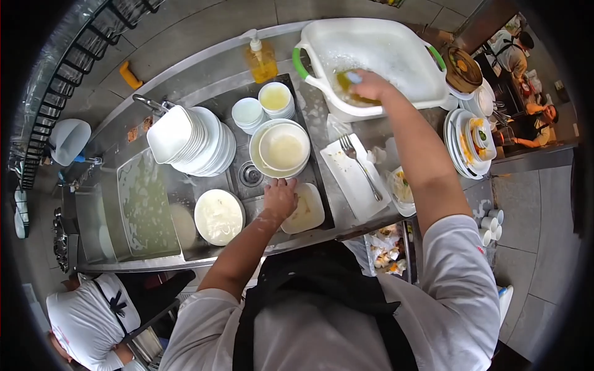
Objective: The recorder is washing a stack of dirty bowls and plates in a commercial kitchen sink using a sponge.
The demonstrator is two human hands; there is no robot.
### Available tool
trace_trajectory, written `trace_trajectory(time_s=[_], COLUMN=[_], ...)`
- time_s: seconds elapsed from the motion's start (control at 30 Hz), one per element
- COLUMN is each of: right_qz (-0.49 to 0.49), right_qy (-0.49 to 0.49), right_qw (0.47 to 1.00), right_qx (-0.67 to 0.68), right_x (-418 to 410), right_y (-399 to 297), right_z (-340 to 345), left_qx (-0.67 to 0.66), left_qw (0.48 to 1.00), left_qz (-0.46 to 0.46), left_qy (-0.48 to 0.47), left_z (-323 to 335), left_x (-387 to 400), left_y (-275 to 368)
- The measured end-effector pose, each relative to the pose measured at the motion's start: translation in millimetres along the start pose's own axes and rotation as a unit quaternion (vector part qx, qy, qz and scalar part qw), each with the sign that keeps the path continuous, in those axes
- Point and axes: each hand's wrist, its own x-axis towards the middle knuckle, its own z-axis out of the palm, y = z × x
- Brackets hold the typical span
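My left hand [280, 197] is over the sink, its fingers apart at the near rim of some stacked white bowls [285, 146]. Beside and partly under it lies a rounded rectangular white dish [306, 211] holding cloudy liquid. My right hand [371, 86] reaches into a white plastic basin [320, 95] with green handles and foamy water. Around its fingers shows a yellow-green patch, with a small pale-blue spot at the fingertips. Motion blur hides whether it grips something. Left of my left hand stands a round white plate [219, 217] with cloudy liquid on it.
Stacked white dishes [195, 139] lean near the faucet [153, 104]. A pump bottle [262, 62] holds amber liquid. A fork [362, 167] rests on a rectangular plate [345, 185]. Soiled plates [464, 143] pile up at right. A co-worker [93, 315] is at lower left.
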Motion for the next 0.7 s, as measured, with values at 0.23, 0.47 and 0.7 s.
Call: trace_trajectory(time_s=[0.23, 0.47, 0.7], right_qz=[0.056, -0.090, -0.204], right_qy=[-0.134, 0.138, 0.233], right_qw=[0.973, 0.955, 0.916], right_qx=[-0.182, -0.248, 0.256], right_x=[-0.1, 4.4, -53.8], right_y=[-10.7, 23.5, -70.5], right_z=[-1.4, 25.1, 12.8], left_qx=[0.055, -0.058, -0.285], left_qw=[0.993, 0.983, 0.932], left_qz=[0.012, -0.053, 0.006], left_qy=[-0.105, -0.168, 0.224], left_z=[-17.2, -28.2, -89.4], left_x=[3.4, 6.2, -48.3], left_y=[24.8, 24.6, -40.4])
